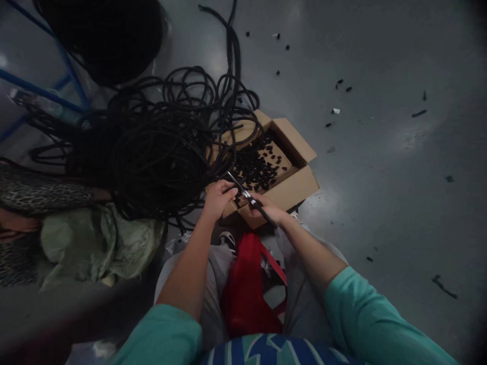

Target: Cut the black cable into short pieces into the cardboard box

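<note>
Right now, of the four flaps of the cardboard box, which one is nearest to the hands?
The near flap, the broad one folded outward toward the person. The left hand and right hand are directly at its edge; the other flaps lie farther away.

At mid-frame my left hand (217, 198) pinches a black hose (167, 152) end beside the big tangle at centre left, while my right hand (268, 208) grips cutters (249, 197) across it. Just above sits an open cardboard box (292, 190) holding short black cut pieces (258, 165).
</note>
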The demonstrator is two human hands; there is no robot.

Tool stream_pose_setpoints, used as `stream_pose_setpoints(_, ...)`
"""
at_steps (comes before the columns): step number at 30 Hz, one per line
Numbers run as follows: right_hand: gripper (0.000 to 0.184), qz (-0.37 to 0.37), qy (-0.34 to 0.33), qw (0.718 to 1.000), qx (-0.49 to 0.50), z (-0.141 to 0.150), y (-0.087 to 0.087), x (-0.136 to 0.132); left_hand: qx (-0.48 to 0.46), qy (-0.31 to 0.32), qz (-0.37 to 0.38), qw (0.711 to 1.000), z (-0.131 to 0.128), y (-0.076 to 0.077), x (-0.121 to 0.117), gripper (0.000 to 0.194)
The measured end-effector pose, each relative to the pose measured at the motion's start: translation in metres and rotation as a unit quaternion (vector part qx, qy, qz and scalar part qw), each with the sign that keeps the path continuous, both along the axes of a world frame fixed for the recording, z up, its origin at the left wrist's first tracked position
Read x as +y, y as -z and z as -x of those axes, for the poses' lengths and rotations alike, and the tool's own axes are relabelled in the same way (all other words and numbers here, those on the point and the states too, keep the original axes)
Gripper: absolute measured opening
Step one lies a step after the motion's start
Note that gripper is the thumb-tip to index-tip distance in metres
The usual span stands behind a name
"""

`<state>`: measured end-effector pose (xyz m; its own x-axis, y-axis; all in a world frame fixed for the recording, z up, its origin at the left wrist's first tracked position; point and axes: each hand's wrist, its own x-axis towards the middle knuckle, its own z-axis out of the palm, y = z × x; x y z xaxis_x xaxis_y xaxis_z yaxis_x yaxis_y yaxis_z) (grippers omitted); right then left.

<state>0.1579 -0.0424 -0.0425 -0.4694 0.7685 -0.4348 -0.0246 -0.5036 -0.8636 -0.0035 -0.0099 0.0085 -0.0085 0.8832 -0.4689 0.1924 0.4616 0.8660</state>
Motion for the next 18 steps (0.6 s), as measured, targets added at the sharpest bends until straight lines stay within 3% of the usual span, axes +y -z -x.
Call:
stream_pose_setpoints(4, 0.053, -0.002, 0.004, 1.000, -0.008, -0.0004, -0.0001, 0.0002, -0.012, 0.029, 0.008, 0.999, 0.0015, 0.0020, -0.0006, 0.014)
stream_pose_setpoints(11, 0.036, -0.009, -0.002, 1.000, -0.022, -0.0023, -0.0031, 0.0028, -0.035, 0.009, 0.007, 0.999, 0.0045, 0.0018, 0.0018, 0.011)
stream_pose_setpoints(18, 0.033, 0.004, 0.006, 0.999, -0.034, -0.0040, -0.0038, 0.0036, -0.016, -0.003, 0.014, 1.000, 0.0028, -0.0007, 0.0040, 0.015)
